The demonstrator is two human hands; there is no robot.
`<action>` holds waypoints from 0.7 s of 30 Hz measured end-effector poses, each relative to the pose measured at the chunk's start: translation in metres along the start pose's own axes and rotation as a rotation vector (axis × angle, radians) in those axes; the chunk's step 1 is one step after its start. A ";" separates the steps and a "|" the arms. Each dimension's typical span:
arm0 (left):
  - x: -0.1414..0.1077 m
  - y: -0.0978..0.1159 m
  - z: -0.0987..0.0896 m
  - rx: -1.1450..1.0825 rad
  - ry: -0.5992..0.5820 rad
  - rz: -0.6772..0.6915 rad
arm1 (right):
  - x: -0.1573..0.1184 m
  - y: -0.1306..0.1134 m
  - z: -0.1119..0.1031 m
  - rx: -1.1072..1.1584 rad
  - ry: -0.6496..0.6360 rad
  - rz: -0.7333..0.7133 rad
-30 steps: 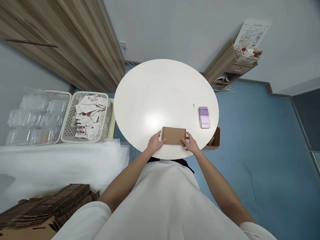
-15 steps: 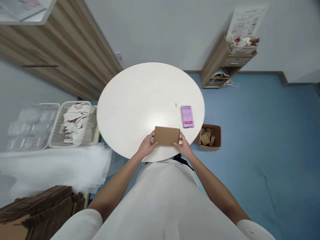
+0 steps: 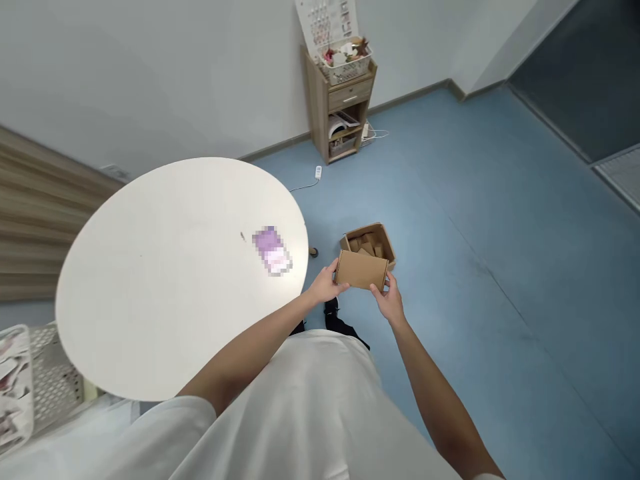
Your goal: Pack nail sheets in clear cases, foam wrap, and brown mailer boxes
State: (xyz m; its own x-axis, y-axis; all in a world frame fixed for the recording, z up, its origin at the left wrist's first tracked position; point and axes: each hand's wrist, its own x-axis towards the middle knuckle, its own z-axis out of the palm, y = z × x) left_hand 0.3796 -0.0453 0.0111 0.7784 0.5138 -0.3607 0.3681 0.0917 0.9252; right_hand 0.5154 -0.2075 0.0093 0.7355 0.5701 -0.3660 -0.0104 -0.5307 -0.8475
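A flat brown cardboard box (image 3: 361, 270) is held level between my two hands, off the right side of the white round table (image 3: 165, 267). My left hand (image 3: 327, 283) grips its left end, thumb at the near edge. On the right end, my right hand (image 3: 389, 298) is closed in the same way. Beyond the held box and partly hidden by it, an open carton (image 3: 384, 241) on the floor contains several small brown boxes.
A blurred-out purple item (image 3: 273, 250) lies on the table near its right edge. Against the wall stands a wooden cabinet (image 3: 317, 110) with a white basket (image 3: 347, 69) on top. Another basket (image 3: 31, 393) is at the lower left.
The view has turned to the right. Both hands have carried the brown box from over the table's front edge to beside the table, near the open carton.
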 end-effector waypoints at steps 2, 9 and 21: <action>0.028 0.009 0.016 0.039 -0.053 0.018 | 0.010 0.007 -0.015 0.026 0.067 -0.006; 0.049 0.028 0.036 0.228 -0.088 0.115 | 0.018 0.023 -0.031 -0.022 0.119 0.009; -0.095 -0.020 -0.058 0.188 0.239 -0.127 | -0.002 -0.010 0.064 -0.057 -0.269 -0.207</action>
State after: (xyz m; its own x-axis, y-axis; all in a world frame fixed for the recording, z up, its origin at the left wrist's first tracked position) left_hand 0.2683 -0.0462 0.0333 0.5870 0.6960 -0.4135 0.5596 0.0202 0.8285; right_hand 0.4710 -0.1631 -0.0057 0.5131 0.8104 -0.2827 0.1638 -0.4158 -0.8946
